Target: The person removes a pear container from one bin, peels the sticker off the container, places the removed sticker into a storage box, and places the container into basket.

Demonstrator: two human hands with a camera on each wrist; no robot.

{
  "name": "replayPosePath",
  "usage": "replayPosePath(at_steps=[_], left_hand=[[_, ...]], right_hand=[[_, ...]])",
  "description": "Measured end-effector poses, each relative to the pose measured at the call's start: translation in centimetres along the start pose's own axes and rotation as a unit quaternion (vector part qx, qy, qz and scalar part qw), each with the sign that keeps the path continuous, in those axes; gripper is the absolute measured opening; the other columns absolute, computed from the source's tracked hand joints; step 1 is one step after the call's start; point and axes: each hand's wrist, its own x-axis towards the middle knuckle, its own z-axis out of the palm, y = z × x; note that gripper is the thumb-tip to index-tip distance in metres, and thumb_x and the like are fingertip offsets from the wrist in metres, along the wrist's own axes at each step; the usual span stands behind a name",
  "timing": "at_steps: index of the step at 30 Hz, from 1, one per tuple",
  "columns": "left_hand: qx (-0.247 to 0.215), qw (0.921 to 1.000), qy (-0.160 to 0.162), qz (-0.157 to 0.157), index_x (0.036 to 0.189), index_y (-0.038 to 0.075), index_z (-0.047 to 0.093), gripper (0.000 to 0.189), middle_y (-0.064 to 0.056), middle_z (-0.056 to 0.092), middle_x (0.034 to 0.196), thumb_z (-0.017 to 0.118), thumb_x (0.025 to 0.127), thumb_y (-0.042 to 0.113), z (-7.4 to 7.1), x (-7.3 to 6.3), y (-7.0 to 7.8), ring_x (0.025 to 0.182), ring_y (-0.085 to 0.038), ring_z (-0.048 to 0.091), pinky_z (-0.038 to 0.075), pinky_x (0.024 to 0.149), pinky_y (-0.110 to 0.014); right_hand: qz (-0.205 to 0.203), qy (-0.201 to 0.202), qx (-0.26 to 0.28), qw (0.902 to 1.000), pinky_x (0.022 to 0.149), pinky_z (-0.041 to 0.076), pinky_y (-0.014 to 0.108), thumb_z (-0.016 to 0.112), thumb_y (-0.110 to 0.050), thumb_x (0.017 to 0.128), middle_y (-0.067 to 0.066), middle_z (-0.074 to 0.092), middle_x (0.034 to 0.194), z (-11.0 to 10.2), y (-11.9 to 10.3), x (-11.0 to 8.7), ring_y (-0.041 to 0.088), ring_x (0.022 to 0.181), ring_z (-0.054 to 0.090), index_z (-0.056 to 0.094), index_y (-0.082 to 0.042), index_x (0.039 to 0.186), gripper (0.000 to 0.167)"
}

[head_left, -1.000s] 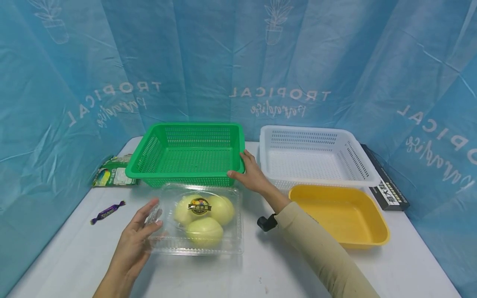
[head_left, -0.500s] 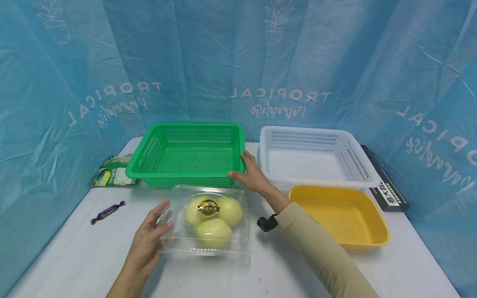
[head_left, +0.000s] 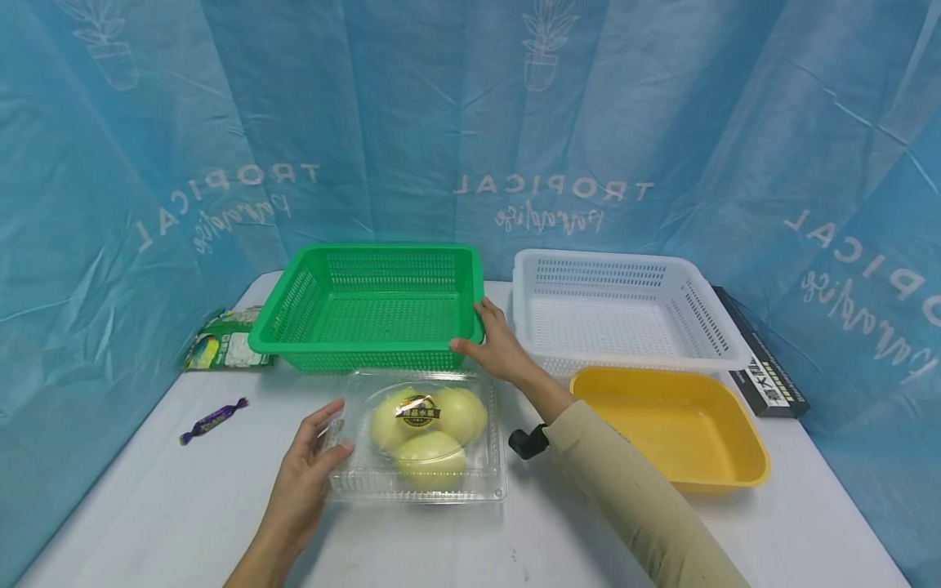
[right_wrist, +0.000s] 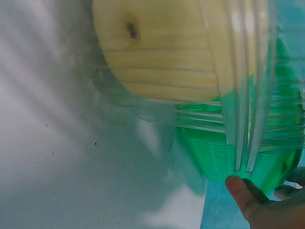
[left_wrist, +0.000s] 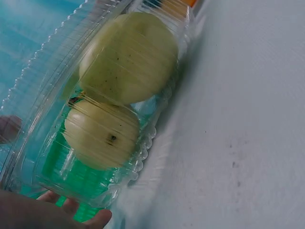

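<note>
The fingers and thumb of the left hand [head_left: 297, 474] are parted by the width of what they grip: the left end of a clear container [head_left: 478, 482], with the thumb at the near side of that end and the fingertips farther back. The fingers of the right hand [head_left: 498, 343] hold the near right corner of a green basket [head_left: 367, 359], thumb over the front rim and fingers curved at the right side.

Inside the container, just to the right of the left fingers, three pale yellow-green fruits [head_left: 431, 456] show under a dark label [head_left: 417, 412]. The container sits nearer the person than the right fingers; whether its base touches the worktop [head_left: 434, 547] cannot be told.

Left of the left fingers lies a purple-wrapped sweet [head_left: 213, 421], and farther off that way a green packet [head_left: 220, 343] beside the basket. Right of the right fingers stands a white basket [head_left: 647, 359], with a yellow basin [head_left: 706, 433] in front of it, partly behind the beige sleeve [head_left: 639, 498]. Farthest right is a black box [head_left: 772, 384]. Beyond both hands hangs a blue curtain [head_left: 456, 122].
</note>
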Motion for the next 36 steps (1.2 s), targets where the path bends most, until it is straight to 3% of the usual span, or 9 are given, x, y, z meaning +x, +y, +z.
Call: replayPosePath(at_steps=[12,19,27,36], left_hand=[[0.070,0.9972,0.000,0.026,0.144,0.014,0.030,0.059,-0.005,0.022,0.151,0.058,0.092,0.011,0.0,0.4,-0.9,0.142,-0.034,0.013,0.015,0.113,-0.063],[0.115,0.9925,-0.029,0.031,0.143,0.019,0.031,0.059,-0.007,0.022,0.153,0.059,0.092,0.015,-0.5,0.8,-0.7,0.142,-0.038,0.015,0.020,0.109,-0.066],[0.173,0.9836,-0.050,0.015,0.144,0.025,0.029,0.062,-0.013,0.014,0.157,0.061,0.091,0.022,-0.7,1.3,-0.1,0.141,-0.044,0.015,0.022,0.104,-0.071],[0.199,0.9766,-0.078,0.023,0.145,0.025,0.029,0.063,-0.014,0.014,0.157,0.062,0.091,0.024,-0.7,1.8,0.0,0.141,-0.047,0.015,0.027,0.101,-0.071]], right_hand=[[-0.008,0.000,-0.008,0.9999,0.115,0.024,0.053,0.060,-0.042,0.090,0.011,0.002,0.160,0.0,0.0,-0.2,0.034,0.147,0.013,0.013,-0.008,0.152,0.085],[-0.006,0.000,-0.006,1.0000,0.115,0.024,0.054,0.061,-0.040,0.091,0.010,0.002,0.160,-0.1,0.0,-0.3,0.034,0.147,0.013,0.013,-0.009,0.152,0.084],[-0.004,0.000,-0.013,0.9999,0.115,0.024,0.053,0.059,-0.041,0.091,0.009,0.001,0.160,0.1,0.3,-0.3,0.032,0.146,0.014,0.012,-0.011,0.152,0.083],[-0.013,0.005,-0.013,0.9998,0.114,0.027,0.052,0.059,-0.041,0.092,0.009,0.001,0.160,0.2,0.5,-0.3,0.032,0.147,0.014,0.013,-0.010,0.152,0.082]])
